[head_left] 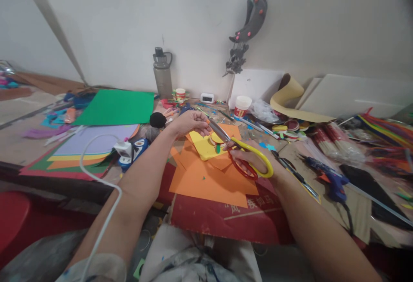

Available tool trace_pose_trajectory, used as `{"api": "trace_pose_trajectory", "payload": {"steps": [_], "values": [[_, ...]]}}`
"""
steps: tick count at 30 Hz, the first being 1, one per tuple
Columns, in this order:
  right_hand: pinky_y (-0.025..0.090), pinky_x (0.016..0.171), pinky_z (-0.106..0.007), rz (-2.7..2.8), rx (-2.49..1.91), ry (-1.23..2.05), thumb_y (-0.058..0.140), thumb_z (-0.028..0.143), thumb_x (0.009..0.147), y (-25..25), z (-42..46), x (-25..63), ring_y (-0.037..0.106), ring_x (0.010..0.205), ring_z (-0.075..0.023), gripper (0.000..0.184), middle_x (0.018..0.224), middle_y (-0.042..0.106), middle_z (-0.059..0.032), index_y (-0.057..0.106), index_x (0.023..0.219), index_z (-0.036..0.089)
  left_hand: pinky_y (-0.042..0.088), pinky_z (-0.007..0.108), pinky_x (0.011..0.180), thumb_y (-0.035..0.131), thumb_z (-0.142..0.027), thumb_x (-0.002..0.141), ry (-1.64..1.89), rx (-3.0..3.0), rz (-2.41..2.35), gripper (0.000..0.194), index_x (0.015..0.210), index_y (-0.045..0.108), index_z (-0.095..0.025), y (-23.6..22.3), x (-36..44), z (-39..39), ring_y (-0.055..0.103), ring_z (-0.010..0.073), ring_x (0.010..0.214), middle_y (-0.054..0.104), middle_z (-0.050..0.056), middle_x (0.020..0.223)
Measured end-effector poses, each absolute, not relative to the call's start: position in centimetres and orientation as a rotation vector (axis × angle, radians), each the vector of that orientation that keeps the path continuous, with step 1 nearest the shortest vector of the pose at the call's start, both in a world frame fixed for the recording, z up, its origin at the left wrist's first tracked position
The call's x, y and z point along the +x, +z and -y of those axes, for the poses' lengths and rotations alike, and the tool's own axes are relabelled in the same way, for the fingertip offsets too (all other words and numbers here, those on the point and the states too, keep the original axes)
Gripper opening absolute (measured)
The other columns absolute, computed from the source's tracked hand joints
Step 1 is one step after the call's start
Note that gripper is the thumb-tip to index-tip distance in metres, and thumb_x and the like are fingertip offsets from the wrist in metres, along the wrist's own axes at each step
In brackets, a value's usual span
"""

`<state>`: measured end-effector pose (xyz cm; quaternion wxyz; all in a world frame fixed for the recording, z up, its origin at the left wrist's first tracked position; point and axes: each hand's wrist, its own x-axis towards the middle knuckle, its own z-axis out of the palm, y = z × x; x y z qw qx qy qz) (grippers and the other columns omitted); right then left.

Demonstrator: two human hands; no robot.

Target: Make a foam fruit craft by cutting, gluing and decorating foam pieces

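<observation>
My right hand (pixel 250 158) is closed through the yellow and red handles of a pair of scissors (pixel 240 152), whose blades point up and left. My left hand (pixel 190 122) is pinched near the blade tips on something too small to make out. Under the blades lie a yellow sheet (pixel 201 144) and orange paper sheets (pixel 206 178), with a small round red-and-yellow piece (pixel 217 140) on them. All this rests on a red printed board (pixel 226 217) at the table's front edge.
A green sheet (pixel 116 106) and a stack of coloured paper (pixel 87 148) lie at left. A grey water bottle (pixel 162 73) and a white jar (pixel 241 106) stand by the wall. A blue glue gun (pixel 327 178) and pipe cleaners (pixel 387 129) lie at right. A white cable (pixel 97 178) crosses my left arm.
</observation>
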<state>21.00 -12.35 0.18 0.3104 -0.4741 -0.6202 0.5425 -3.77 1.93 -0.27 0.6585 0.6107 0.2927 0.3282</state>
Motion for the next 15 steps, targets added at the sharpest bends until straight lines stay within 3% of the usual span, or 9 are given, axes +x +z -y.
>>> {"api": "trace_pose_trajectory", "payload": {"steps": [9,15], "values": [[0.037,0.033,-0.019,1.637,-1.226,1.506,0.069,0.042,0.084,0.2,12.3,21.1,0.045,0.034,-0.0093,0.048,0.054,0.052,0.0107,0.062,0.125,0.019,0.061,0.023,0.057,0.095,-0.022,0.073,0.742,1.405,-0.673,0.036,0.083,0.062,-0.010,0.1,-3.8,-1.6,0.075,0.0157,0.059,0.078,0.009,0.074],[0.034,0.032,-0.018,1.564,-1.097,1.561,0.060,0.062,0.095,-0.8,12.4,21.3,0.039,0.036,-0.0075,0.051,0.056,0.048,0.0107,0.059,0.125,0.022,0.061,0.025,0.057,0.097,-0.027,0.068,0.753,1.428,-0.665,0.040,0.082,0.062,-0.011,0.2,-3.8,-1.7,0.074,0.0164,0.058,0.079,0.010,0.075]]}}
